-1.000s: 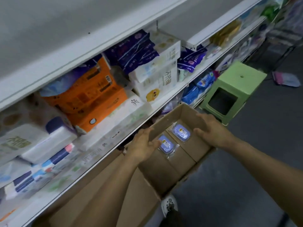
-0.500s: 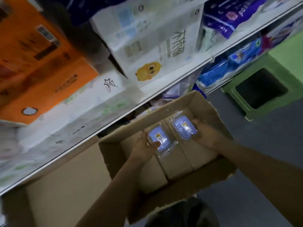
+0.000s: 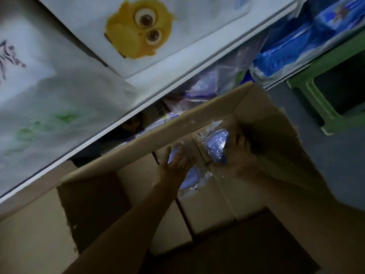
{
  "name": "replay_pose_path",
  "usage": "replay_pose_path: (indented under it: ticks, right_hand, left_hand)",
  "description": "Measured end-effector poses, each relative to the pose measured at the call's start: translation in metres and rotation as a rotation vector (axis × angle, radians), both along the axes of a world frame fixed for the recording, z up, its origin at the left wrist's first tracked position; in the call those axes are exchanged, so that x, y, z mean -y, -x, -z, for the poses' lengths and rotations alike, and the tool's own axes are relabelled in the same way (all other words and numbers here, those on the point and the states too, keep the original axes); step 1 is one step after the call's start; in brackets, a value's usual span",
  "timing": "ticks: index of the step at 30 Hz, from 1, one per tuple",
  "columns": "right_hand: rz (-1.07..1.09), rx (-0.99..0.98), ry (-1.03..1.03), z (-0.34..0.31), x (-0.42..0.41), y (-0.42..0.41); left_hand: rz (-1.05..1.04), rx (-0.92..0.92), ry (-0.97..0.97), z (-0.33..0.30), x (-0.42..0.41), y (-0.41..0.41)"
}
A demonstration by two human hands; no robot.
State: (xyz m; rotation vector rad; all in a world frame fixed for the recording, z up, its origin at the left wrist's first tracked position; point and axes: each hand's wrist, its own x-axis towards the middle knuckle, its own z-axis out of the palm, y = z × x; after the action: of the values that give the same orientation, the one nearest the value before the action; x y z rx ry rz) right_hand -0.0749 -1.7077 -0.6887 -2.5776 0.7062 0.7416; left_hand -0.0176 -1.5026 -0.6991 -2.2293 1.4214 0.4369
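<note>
Mid-frame in the box [image 3: 197, 119], our left hand [image 3: 176, 162] grips one blue pack [image 3: 190, 177], right hand [image 3: 240, 155] the other pack [image 3: 216, 148]. Slick wrap, so either cd slip if we yank.

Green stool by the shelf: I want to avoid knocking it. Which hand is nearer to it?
Right. The right hand grips the right blue pack near the stool-side wall of the cardboard box; the left hand, gripping the left blue pack, is farther from the green stool.
</note>
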Motion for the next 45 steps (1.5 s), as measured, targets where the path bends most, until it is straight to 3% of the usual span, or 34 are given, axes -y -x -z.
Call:
replay_pose_path:
  ticks: [4, 7, 12, 17, 24, 34, 45]
  right_hand:
    - [0.122, -0.02, -0.014, 0.019, -0.005, 0.01]
    - [0.125, -0.045, -0.043, 0.007, -0.002, 0.018]
    - [0.164, 0.026, -0.143, -0.041, -0.003, 0.045]
    - [0.115, 0.068, -0.132, -0.12, -0.039, 0.065]
    - [0.033, 0.242, -0.204, -0.239, -0.152, 0.088]
    - [-0.117, 0.449, -0.433, -0.403, -0.372, 0.141]
    - [-0.412, 0.599, -0.435, -0.536, -0.531, 0.121]
  left_hand:
    - [0.196, 0.08, -0.059, 0.015, 0.007, -0.008]
    - [0.175, 0.032, -0.115, 0.0, 0.007, -0.001]
    - [-0.293, -0.122, -0.12, -0.068, -0.005, 0.024]
    - [-0.689, -0.159, 0.058, -0.149, -0.054, 0.066]
    - [-1.042, -0.041, 0.301, -0.272, -0.17, 0.125]
    - [-1.175, 0.215, 0.544, -0.45, -0.391, 0.234]
    - [-1.297, 0.299, 0.637, -0.544, -0.558, 0.263]
